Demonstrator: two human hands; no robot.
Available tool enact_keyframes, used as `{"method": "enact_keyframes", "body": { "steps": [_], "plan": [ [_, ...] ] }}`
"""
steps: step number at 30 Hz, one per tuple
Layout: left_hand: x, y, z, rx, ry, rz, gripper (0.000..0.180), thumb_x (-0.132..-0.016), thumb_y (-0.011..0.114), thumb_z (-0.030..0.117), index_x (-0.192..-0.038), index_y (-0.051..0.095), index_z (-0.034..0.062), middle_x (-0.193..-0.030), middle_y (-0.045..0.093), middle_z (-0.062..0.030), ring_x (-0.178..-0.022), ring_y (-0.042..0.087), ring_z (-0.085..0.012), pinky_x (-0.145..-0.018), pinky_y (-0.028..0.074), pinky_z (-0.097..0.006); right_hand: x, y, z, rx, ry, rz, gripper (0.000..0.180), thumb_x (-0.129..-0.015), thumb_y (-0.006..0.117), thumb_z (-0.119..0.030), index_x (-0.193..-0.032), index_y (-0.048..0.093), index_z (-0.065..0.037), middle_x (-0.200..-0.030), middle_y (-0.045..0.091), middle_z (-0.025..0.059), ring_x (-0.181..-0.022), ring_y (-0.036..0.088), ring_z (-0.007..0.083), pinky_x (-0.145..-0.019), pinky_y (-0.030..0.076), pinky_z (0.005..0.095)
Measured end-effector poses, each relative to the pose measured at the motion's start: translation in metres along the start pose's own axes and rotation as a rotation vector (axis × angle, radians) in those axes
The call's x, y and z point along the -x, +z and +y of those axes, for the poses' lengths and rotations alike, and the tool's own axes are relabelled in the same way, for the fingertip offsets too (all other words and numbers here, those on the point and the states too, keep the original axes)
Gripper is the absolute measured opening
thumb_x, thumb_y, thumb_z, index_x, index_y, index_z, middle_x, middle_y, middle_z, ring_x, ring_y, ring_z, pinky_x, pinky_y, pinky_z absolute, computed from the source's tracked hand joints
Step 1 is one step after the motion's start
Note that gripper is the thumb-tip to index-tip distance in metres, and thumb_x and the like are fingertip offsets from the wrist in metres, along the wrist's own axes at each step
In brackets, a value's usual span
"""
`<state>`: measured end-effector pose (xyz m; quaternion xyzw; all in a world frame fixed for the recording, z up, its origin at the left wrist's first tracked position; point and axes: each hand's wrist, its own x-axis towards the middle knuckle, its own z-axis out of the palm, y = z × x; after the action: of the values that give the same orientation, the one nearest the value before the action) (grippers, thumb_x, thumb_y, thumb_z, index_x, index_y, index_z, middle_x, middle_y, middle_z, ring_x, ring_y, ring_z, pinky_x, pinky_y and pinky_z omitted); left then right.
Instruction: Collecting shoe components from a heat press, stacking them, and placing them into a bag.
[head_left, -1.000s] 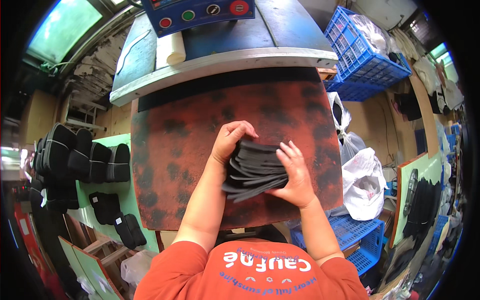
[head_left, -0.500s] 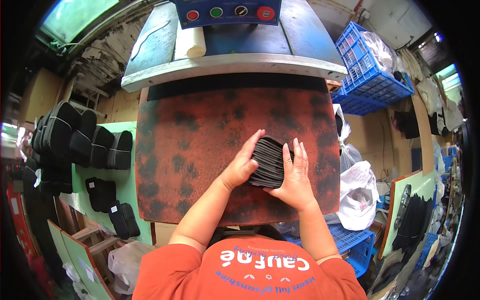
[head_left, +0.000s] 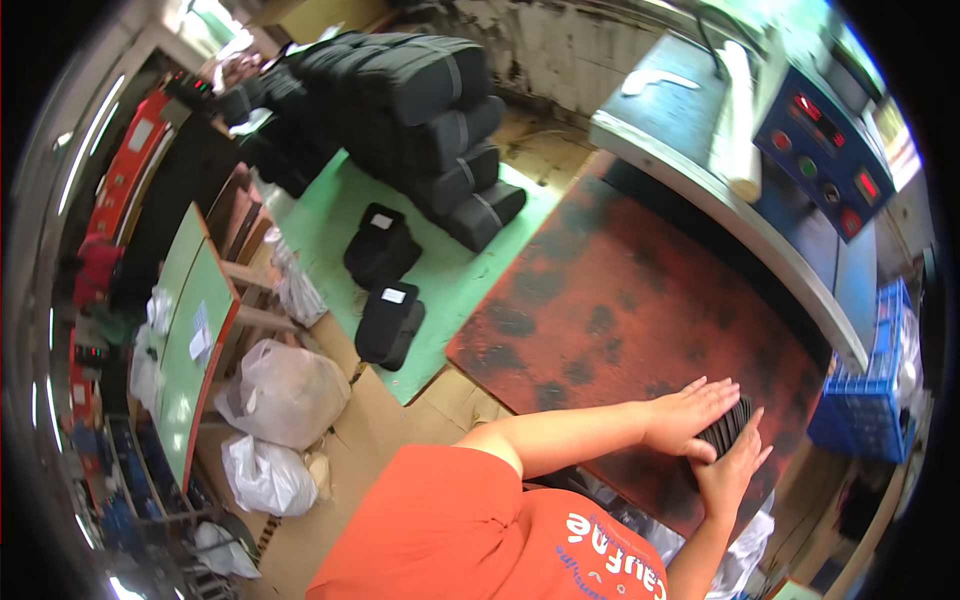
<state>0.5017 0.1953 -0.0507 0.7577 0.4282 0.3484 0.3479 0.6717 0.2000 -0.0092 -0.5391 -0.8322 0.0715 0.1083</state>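
A stack of thin black pads (head_left: 724, 430) sits on the red-brown, dark-blotched board (head_left: 560, 330), near its front right part. My left hand (head_left: 692, 416) lies along the stack's left and far side, fingers straight and close together, covering much of it. My right hand (head_left: 730, 474) presses against the near right side, thumb toward the left hand and fingers pointing up along the stack. Between the two palms only a strip of layered dark edges shows. What the pads are exactly, I cannot tell.
Left of the board, a green table (head_left: 440, 330) carries tall piles of strapped black bundles (head_left: 430, 90) and two smaller black bundles (head_left: 388, 325). A metal-edged press (head_left: 730, 205) with a control box (head_left: 825, 150) stands behind. Plastic bags (head_left: 285, 395) and a blue crate (head_left: 870, 370) flank the work area.
My view has swung to the left, bringing the black bundles nearer the middle. Both hands stay on the stack, the left one now lying further over it.
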Motion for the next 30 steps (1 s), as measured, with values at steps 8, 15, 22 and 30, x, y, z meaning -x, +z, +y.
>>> {"method": "enact_keyframes", "body": {
  "steps": [8, 15, 22, 30],
  "plan": [
    [0.238, -0.203, 0.004, -0.394, -0.162, 1.275, 0.012, -0.08, 0.056, 0.0, -0.091, 0.058, 0.0046, -0.079, 0.056, -0.0093, -0.07, 0.056, -0.0224, -0.067, 0.047, -0.033, -0.013, -0.011, -0.044, -0.904, 0.184, -0.176, 0.108, -0.05, 0.072, -0.007, -0.143, 0.017, -0.006, -0.114, 0.052, 0.0134, -0.105, 0.052, 0.0281, -0.094, 0.04, 0.0356],
    [0.489, -0.226, -0.124, -0.416, -1.254, 1.139, 0.007, -0.073, 0.064, 0.011, -0.074, 0.065, 0.0038, -0.08, 0.062, -0.016, -0.08, 0.059, -0.0332, -0.071, 0.047, -0.041, -0.03, 0.032, -0.127, -1.693, 0.061, -0.52, 0.078, -0.064, 0.073, -0.024, -0.128, 0.036, 0.002, -0.122, 0.049, 0.0122, -0.114, 0.048, 0.0278, -0.098, 0.038, 0.0408],
    [0.475, -0.216, -0.136, -0.701, -1.232, 0.991, 0.014, -0.075, 0.064, 0.015, -0.079, 0.064, 0.0022, -0.079, 0.062, -0.0155, -0.08, 0.059, -0.0324, -0.072, 0.048, -0.043, -0.025, 0.055, -0.262, -1.749, 0.017, -0.706, 0.079, -0.062, 0.074, -0.022, -0.128, 0.037, 0.002, -0.124, 0.049, 0.0127, -0.115, 0.049, 0.0274, -0.099, 0.038, 0.0399],
    [0.474, -0.249, -0.111, -0.013, -0.845, 1.262, 0.008, -0.083, 0.055, 0.007, -0.083, 0.058, -0.0002, -0.084, 0.063, -0.0137, -0.073, 0.062, -0.024, -0.066, 0.048, -0.03, -0.012, 0.091, -0.297, -1.939, 0.164, -0.847, 0.065, -0.067, 0.07, -0.021, -0.123, 0.045, 0.001, -0.122, 0.051, 0.0124, -0.112, 0.051, 0.0265, -0.097, 0.04, 0.0387]
  ]
}}
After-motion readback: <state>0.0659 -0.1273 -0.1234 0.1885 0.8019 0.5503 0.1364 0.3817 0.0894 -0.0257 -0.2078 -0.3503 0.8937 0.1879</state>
